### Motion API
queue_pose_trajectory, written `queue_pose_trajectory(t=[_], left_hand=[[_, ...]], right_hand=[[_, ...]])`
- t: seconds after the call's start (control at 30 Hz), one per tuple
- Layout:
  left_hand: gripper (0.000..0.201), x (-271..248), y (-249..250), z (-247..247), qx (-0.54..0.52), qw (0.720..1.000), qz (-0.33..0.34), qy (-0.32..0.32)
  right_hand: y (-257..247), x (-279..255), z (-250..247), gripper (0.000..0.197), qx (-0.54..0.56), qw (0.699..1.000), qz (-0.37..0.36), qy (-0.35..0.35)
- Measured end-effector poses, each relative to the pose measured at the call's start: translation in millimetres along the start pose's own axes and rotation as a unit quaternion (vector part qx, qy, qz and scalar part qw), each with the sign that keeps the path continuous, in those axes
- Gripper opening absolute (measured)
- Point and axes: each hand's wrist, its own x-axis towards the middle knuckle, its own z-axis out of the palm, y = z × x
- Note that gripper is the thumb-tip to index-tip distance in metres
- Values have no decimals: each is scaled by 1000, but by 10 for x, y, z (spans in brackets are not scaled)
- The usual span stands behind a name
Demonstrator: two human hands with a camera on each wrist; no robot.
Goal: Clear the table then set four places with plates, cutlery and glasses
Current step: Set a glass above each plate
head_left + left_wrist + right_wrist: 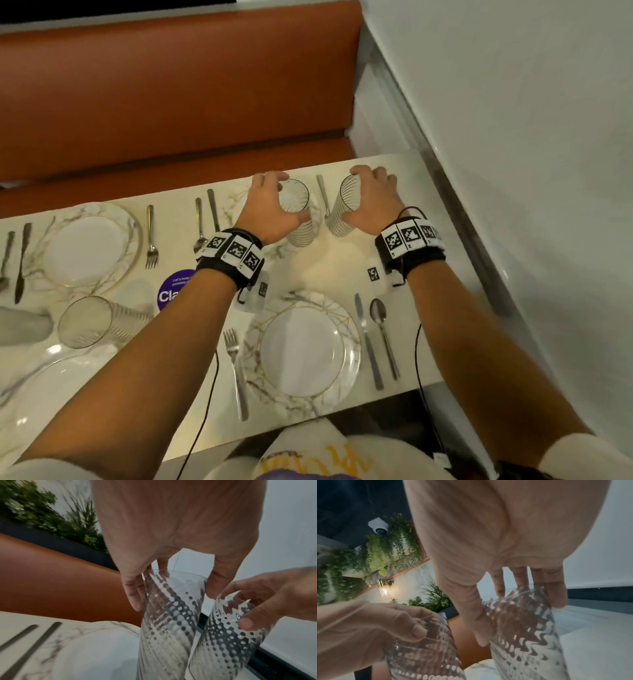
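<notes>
Left hand (270, 209) curled round a ribbed clear glass (297, 214); right hand (371, 198) gripping its twin (344, 205). Just beneath both hands, pale marbled worktop (329, 263).

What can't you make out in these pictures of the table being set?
- Far plate, head view: mostly hidden behind the left hand and its glass.
- Purple sticker, head view: text cut off by the left forearm.
- Left-edge cutlery, head view: cropped by the frame.
- Glass bases, both wrist views: run out of frame, so contact with the table can't be judged.
- Right hand glass: standing or lifted, unclear.
</notes>
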Motion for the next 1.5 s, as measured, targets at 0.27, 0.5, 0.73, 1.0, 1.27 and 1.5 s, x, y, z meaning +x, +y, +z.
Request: queue_pose_trajectory(t=[0.27,0.5,0.73,1.0,1.27,1.5], left_hand=[[83,-607,-577,-329,-20,999,-27,0],[87,-942,-887,-284,-9,999,-41,-6],[95,-1014,-1022,-235,13,998,-63,-26],[93,-984,-1056,-244,29,997,-69,-11],[94,-930,-1075,-274,40,996,-76,1],[104,-955,-1070,-269,34,996,-83,-4]], right_hand=[[-480,-465,517,85,-28,999,-15,-30],[-500,-690,694,87,-40,997,2,-65],[-373,-834,773,87,-70,996,10,-59],[-247,-927,765,86,-90,994,25,-57],[-203,-977,771,83,-101,993,30,-47],[-282,-1001,761,94,-115,992,48,-31]])
